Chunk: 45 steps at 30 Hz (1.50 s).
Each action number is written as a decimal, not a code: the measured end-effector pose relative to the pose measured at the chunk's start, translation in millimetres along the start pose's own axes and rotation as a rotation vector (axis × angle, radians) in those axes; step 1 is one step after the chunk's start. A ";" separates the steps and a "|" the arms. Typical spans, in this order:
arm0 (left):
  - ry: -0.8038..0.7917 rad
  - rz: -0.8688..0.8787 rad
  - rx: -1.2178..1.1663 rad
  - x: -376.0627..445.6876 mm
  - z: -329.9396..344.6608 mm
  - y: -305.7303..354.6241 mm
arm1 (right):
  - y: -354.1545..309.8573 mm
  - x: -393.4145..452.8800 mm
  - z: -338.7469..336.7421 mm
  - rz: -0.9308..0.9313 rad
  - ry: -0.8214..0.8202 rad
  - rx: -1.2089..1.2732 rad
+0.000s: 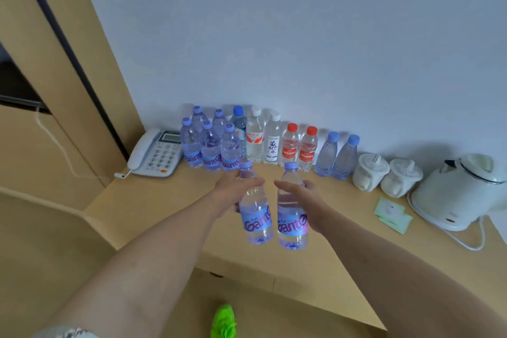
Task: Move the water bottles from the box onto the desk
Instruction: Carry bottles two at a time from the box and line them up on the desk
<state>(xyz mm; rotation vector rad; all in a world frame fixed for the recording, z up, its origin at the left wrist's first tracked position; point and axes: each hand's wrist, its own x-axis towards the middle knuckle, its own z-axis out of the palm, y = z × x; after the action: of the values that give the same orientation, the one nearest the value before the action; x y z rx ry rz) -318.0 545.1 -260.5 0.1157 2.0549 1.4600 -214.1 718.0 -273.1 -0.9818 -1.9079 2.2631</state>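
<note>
My left hand (233,192) grips a clear water bottle (256,217) with a purple-blue label and lilac cap, held upright above the wooden desk (153,208). My right hand (304,200) grips a matching bottle (292,225) beside it, the two bottles almost touching. Several more water bottles (263,143) stand in a row along the wall at the back of the desk: lilac-capped ones on the left, then white-capped, red-capped and blue-capped ones. The box is not in view.
A white telephone (156,153) sits at the desk's back left corner. Two white lidded cups (386,175), a white electric kettle (461,192) with its cord and green paper packets (392,212) occupy the right. A green object (223,321) shows at the bottom.
</note>
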 end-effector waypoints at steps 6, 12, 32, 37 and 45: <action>-0.070 0.109 0.198 79.0 -11.2 43.4 | -24.8 66.6 13.7 -0.059 0.173 -0.174; -0.126 0.281 0.543 133.1 -22.6 72.7 | -38.7 111.6 20.2 -0.049 0.268 -0.311; 0.044 0.316 0.897 173.4 -16.3 93.6 | -65.6 167.0 33.8 -0.036 0.208 -0.474; 0.076 0.403 0.906 171.9 -11.1 96.9 | -66.9 167.5 29.0 -0.041 0.224 -0.465; 0.009 0.476 0.957 174.9 -15.2 104.8 | -71.0 160.4 31.2 -0.074 0.229 -0.542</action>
<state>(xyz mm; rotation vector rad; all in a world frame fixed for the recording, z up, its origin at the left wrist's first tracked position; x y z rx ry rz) -495.7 643.8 -239.1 1.0256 2.6705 0.5566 -383.6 772.8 -278.9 -1.1271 -2.4436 1.5322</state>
